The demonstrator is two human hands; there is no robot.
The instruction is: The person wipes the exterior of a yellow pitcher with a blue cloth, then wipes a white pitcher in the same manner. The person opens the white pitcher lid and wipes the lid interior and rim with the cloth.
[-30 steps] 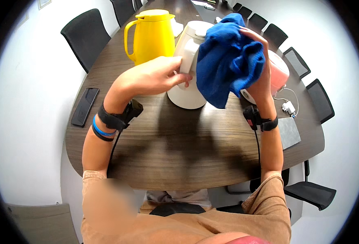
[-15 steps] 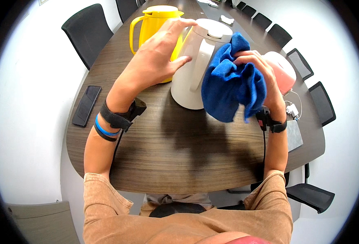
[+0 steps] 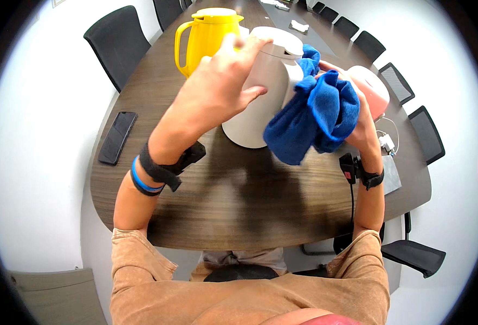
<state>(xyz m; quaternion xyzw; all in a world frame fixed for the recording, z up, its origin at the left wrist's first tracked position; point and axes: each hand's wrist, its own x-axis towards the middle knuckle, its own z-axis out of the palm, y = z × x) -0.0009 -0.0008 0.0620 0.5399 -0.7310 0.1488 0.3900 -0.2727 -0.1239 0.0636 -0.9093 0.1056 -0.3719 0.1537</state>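
A white thermos jug (image 3: 258,111) stands upright on the table in front of me, its handle turned to the right. My left hand (image 3: 217,89) is at its left side, fingers spread, with the fingertips at the lid (image 3: 277,39) and the thumb over the body; one finger is smeared by motion. My right hand (image 3: 361,116) grips a bunched blue cloth (image 3: 317,116) against the jug's right side. The cloth covers part of the handle and hides most of the right fingers. Behind my left hand stands a yellow thermos jug (image 3: 212,38).
The dark wooden table (image 3: 217,222) bears a black phone (image 3: 118,138) at the left. To the right are a pink rounded object (image 3: 370,89), a white charger with a cable (image 3: 386,142) and a flat grey item (image 3: 392,174). Black chairs (image 3: 118,46) line both sides.
The white jug has turned, its handle shifting rightward. My left hand has moved slightly right and down over it. In my right hand the cloth has become more bunched.
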